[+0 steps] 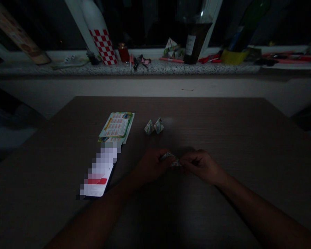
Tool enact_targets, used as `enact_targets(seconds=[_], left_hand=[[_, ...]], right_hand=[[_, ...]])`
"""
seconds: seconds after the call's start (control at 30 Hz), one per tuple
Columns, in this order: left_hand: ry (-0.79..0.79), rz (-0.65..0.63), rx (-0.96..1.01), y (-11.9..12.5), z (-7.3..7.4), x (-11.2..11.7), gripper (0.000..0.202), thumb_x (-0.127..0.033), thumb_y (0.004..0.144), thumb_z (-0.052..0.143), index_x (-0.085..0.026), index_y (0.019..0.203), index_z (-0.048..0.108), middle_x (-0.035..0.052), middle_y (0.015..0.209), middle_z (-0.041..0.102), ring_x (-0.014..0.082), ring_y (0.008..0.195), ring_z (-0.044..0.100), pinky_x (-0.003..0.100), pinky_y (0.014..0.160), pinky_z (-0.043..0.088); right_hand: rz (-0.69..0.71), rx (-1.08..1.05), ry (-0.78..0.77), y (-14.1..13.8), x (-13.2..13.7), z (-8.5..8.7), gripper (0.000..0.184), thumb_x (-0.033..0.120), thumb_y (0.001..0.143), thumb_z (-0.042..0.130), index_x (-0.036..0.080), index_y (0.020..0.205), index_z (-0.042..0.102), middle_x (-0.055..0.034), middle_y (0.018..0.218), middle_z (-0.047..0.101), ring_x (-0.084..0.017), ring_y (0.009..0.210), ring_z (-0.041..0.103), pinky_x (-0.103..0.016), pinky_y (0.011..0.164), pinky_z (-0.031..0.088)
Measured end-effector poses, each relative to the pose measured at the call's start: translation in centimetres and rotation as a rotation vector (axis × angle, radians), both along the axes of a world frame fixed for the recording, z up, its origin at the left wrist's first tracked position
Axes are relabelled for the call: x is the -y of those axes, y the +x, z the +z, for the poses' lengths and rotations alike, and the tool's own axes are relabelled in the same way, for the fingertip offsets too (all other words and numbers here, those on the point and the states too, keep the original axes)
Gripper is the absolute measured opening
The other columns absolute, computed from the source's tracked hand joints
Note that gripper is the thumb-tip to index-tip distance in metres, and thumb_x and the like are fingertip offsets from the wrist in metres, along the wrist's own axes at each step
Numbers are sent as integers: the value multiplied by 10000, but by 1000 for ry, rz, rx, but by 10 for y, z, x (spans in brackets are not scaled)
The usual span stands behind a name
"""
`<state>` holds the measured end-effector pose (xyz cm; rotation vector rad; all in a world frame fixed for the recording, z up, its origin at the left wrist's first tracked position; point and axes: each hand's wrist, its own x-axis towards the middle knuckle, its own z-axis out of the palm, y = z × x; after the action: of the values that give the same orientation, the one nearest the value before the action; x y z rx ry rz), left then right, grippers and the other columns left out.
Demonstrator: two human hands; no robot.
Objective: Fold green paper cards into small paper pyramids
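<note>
Low over the middle of the table, a small folded piece of printed paper (175, 162) is pinched between my two hands. My left hand (155, 164) grips its left part, thumb on top. At its right end the fingertips of my right hand (202, 164) are closed on the edge. Both hands partly cover the paper, so its full shape is hidden. Beyond them stand two folded paper pieces (154, 127) with pointed tips, side by side, in similar print. The scene is dim.
Left of my hands lies a stack of printed calendar cards (116, 124), with a lit phone (98, 188) in front of it. A granite windowsill (150, 72) behind the table (223, 117) carries a checkered bottle (103, 45), a red jar (123, 53), a dark pot (195, 43) and other small items.
</note>
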<state>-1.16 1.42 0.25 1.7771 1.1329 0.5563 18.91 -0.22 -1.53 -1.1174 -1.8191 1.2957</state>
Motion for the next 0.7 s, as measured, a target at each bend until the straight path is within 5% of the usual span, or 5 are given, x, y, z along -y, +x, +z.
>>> enact_targets(seconds=[0.27, 0.7], left_hand=[[121, -71, -56, 1, 1, 0, 262, -340, 866, 504, -148, 770, 654, -12, 643, 608, 114, 613, 537, 208, 578, 361], [131, -66, -34, 0, -4, -2, 263, -357, 880, 494, -154, 796, 638, -11, 681, 621, 119, 644, 556, 216, 598, 390]], right_hand=[[-12, -57, -88, -1, 0, -2, 203, 325, 833, 571, 137, 800, 639, -3, 562, 606, -95, 470, 518, -199, 451, 397], [-66, -17, -2, -1, -2, -1, 229, 356, 836, 575, 153, 737, 616, 0, 578, 600, -97, 504, 530, -198, 469, 402]])
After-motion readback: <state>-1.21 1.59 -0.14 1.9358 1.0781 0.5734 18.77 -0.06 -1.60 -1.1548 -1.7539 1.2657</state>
